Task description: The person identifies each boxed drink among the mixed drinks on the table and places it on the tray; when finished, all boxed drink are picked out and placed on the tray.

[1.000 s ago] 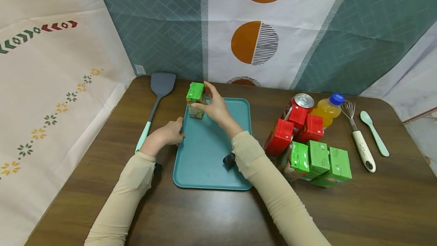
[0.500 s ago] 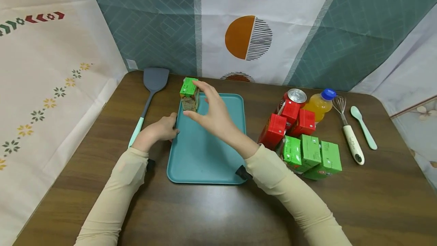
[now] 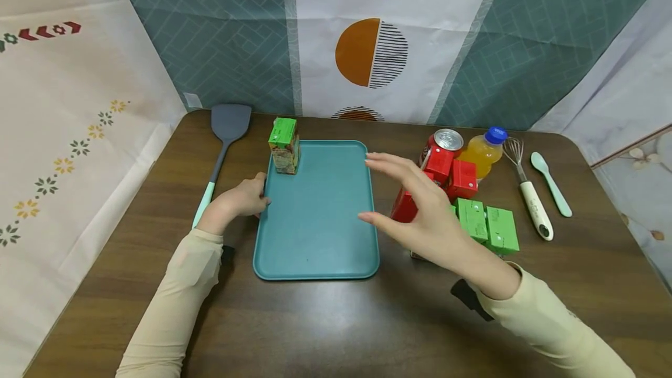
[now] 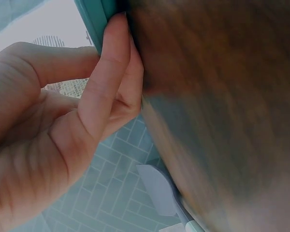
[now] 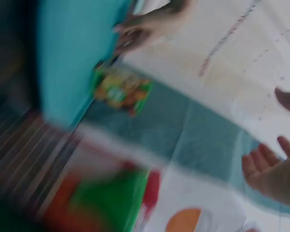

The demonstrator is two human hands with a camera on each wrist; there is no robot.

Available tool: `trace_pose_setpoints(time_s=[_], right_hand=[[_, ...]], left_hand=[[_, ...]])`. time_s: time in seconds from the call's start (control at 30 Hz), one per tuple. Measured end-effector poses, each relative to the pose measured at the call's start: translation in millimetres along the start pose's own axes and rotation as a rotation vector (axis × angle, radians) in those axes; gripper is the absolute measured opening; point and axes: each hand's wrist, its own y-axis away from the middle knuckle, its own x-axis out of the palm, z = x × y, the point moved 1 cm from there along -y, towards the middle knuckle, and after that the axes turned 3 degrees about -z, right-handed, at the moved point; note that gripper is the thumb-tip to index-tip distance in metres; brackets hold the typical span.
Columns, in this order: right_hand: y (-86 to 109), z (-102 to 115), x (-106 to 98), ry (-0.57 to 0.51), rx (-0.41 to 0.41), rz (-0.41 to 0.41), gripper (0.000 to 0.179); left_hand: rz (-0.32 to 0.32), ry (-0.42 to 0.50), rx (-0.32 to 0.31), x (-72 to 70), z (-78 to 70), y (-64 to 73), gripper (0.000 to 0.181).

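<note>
Teal tray (image 3: 315, 214) lies flat on the wooden surface (image 3: 325, 331), and I see the left hand (image 3: 238, 198) pinching its left rim between thumb and fingers; I judge that grip is there to keep it from sliding. One green-topped carton (image 3: 285, 150) stands upright at the tray's far-left corner, close to the rim, I guess to save room. The right hand (image 3: 430, 214) is wide, thumb well apart from the fingers, holding nothing; whether it touches the red cartons (image 3: 463, 178) behind it, I cannot tell from here. Those stand bunched with green cartons (image 3: 471, 220), a red can (image 3: 443, 143) and a blue-capped bottle (image 3: 479, 156) of yellow-orange drink, probably grouped for easy reach. Whisk (image 3: 531, 200) and spoon (image 3: 552, 185) lie right of that cluster and the spatula (image 3: 219, 159) left of the tray, likely out of the way. For labels, my right wrist view gives blurred, fruit-like pictures on the green-topped carton; lettering on the carton tops is too small to read, and I can make out no brand.
</note>
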Motion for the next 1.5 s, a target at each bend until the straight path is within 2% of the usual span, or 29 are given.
trace_pose_setpoints(time_s=[0.17, 0.37, 0.53, 0.67, 0.8, 0.93, 1.13, 1.4, 1.5], right_hand=[[30.1, -23, -41, 0.073, -0.005, 0.073, 0.078], [67.0, -57, -88, 0.164, 0.012, 0.057, 0.083], [97.1, -80, -119, 0.211, 0.108, 0.085, 0.096], [119.5, -102, -134, 0.174, 0.199, 0.123, 0.105], [137.0, -117, -138, 0.074, 0.276, 0.174, 0.109], [145.8, -124, -134, -0.027, 0.341, 0.203, 0.108], [147.4, -125, -125, -0.024, 0.407, 0.209, 0.104], [144.0, -124, -119, -0.039, 0.383, 0.175, 0.093], [145.4, -125, -117, -0.054, 0.402, 0.154, 0.091]], left_hand=[[-0.004, 0.003, 0.005, 1.2, 4.0, -0.3, 0.065], [-0.004, 0.013, -0.008, 0.9, 6.9, 5.2, 0.066], [-0.009, 0.007, -0.011, 0.3, 5.9, 7.9, 0.065], [-0.002, 0.004, -0.012, 0.7, 4.2, 7.2, 0.063], [0.006, 0.008, -0.012, 2.2, 2.0, 6.6, 0.063], [0.007, 0.004, -0.017, 3.7, -0.7, 6.1, 0.064], [-0.002, 0.0, -0.027, 5.0, -2.7, 4.7, 0.065], [-0.015, -0.007, -0.026, 4.8, -2.4, 3.2, 0.065], [-0.016, -0.012, -0.023, 4.6, -3.6, 1.7, 0.064]])
